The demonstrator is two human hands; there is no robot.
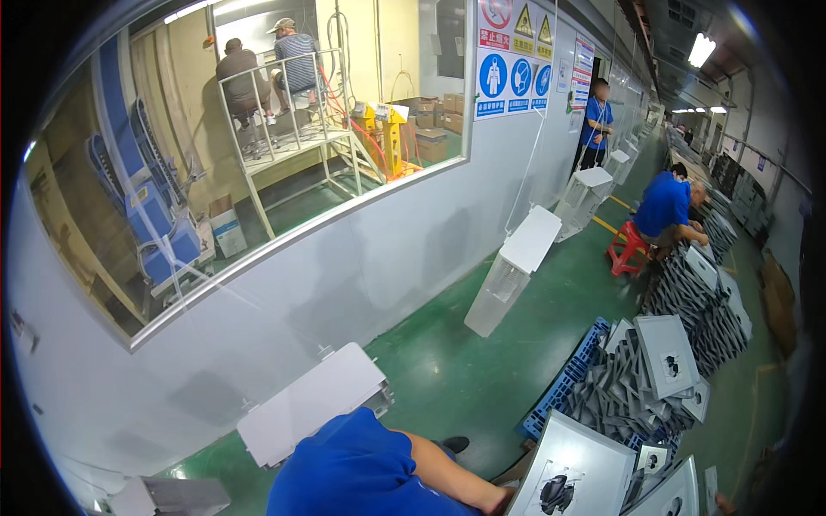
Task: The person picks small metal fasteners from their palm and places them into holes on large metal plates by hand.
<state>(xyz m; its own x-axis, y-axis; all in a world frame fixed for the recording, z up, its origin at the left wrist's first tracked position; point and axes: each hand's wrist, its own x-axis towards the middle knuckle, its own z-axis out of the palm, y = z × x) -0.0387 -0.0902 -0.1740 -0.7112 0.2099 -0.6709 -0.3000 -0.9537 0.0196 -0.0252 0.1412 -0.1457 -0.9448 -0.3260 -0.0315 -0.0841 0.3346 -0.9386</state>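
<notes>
From the lower edge my left arm, in a blue sleeve, reaches right and down. My left hand (pixel 499 500) meets the left edge of a light grey sheet-metal panel (pixel 578 447), and its fingers are hidden there. That panel is tilted and has a black fitting (pixel 557 494) in a cut-out low on its face. A second grey panel (pixel 686 475) stands close on its right. Beyond it, at the lower right, a small part of my right hand (pixel 725 503) shows; its fingers cannot be made out.
Stacked grey metal parts (pixel 615 387) lie on a blue plastic pallet (pixel 564 378). Pale box-shaped housings (pixel 314 404) hang along the wall on the left. Farther off, a co-worker in blue (pixel 667 205) sits on a red stool (pixel 626 249); another person (pixel 595 125) stands by a doorway.
</notes>
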